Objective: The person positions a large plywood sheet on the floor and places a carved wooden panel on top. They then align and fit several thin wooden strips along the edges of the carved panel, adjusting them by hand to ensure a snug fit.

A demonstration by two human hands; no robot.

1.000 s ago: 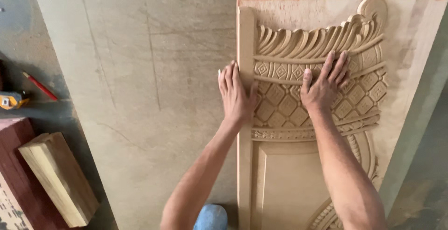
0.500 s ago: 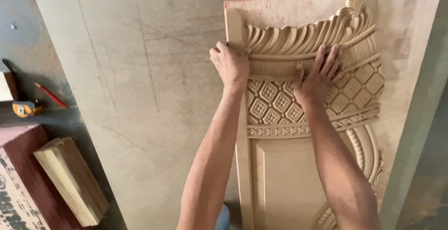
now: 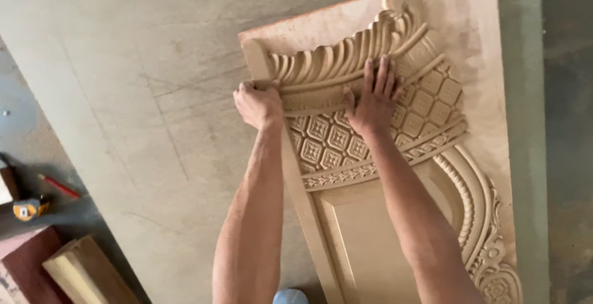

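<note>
At the far left, off the worktop, we saw small things lying on the floor: a yellow tape measure, a red pencil just beside it, and a pale wooden block leaning on a dark red board in the lower left corner. They lay well apart from the hands, so we judged that they were put aside for the moment.

The grey worktop carried a thin backing board along its right edge, and on this board lay the carved wooden panel, flat, with its scrolled top toward the far edge.

Our left hand was curled narrow around the left rim of the carved panel, near its upper left corner, fingers closed on the edge; it seemed to steady the piece from the side. Our right hand lay open and flat, fingers spread over the feather-like carving above the lattice field, pressing down and holding nothing. We think this pairing kept the panel from sliding on the board.
</note>
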